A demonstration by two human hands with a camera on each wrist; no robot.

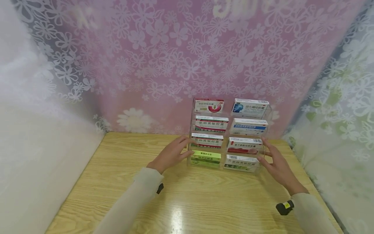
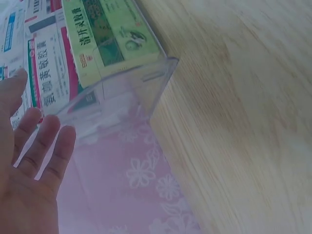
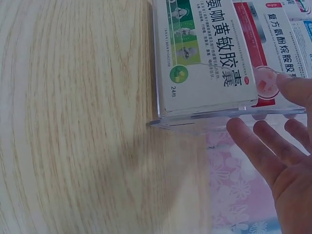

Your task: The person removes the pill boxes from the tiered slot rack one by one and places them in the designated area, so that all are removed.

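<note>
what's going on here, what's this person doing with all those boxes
A person has their left hand and right hand at opposite sides of a clear rack standing on a wooden table. Eight medicine boxes sit in it, in two columns of four, with a green box at the bottom left as the head view shows it. Neither hand has lifted a box out.

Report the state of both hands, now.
Left hand: open, not closed round anything, at the left side of the clear plastic medicine rack.
Right hand: open too, at the rack's right side.
</note>
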